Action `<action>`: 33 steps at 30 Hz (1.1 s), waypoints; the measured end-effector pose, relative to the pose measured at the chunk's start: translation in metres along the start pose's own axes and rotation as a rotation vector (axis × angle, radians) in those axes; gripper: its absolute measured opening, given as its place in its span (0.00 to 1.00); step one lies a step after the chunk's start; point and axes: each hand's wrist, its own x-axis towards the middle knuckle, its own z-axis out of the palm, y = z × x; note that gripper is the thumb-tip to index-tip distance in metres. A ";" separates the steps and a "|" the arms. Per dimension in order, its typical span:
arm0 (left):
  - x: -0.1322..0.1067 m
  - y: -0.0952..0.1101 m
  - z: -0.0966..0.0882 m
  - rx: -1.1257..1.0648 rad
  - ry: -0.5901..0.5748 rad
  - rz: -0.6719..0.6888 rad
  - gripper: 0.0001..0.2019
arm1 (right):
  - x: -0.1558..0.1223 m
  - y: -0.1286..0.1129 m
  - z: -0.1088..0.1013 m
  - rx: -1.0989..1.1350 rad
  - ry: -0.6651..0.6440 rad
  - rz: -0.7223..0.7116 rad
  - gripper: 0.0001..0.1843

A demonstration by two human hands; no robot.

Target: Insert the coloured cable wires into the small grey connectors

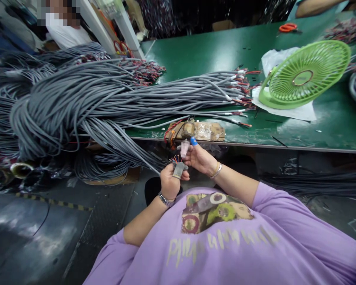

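Observation:
My left hand (170,182), with a metal watch at its wrist and a grey cover on the thumb, is closed around the end of a grey cable. Thin coloured wires (175,160) fan out of that end above the thumb. Close beside it, my right hand (200,159) has its fingers curled toward these wires. One of its fingertips wears a blue cover, another a pale wrap. Whatever lies between the right fingertips is too small to make out. Several grey cables (127,144) hang from the table's edge toward my left hand.
A thick bundle of grey cables (154,95) lies across the green table (243,41). At the front edge sits a taped cardboard block (209,130). A green fan (304,77) stands right, with orange-handled scissors (287,27) behind. People are at the far side.

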 end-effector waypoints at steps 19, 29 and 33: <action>0.012 0.017 0.008 -0.200 -0.152 -0.158 0.18 | 0.003 0.000 0.002 0.004 -0.027 -0.068 0.23; 0.012 0.009 0.007 -0.179 -0.136 -0.187 0.18 | 0.003 0.004 0.006 0.036 0.002 -0.089 0.24; 0.007 0.011 0.004 -0.182 -0.125 -0.184 0.18 | 0.000 0.002 0.002 0.032 0.008 -0.024 0.28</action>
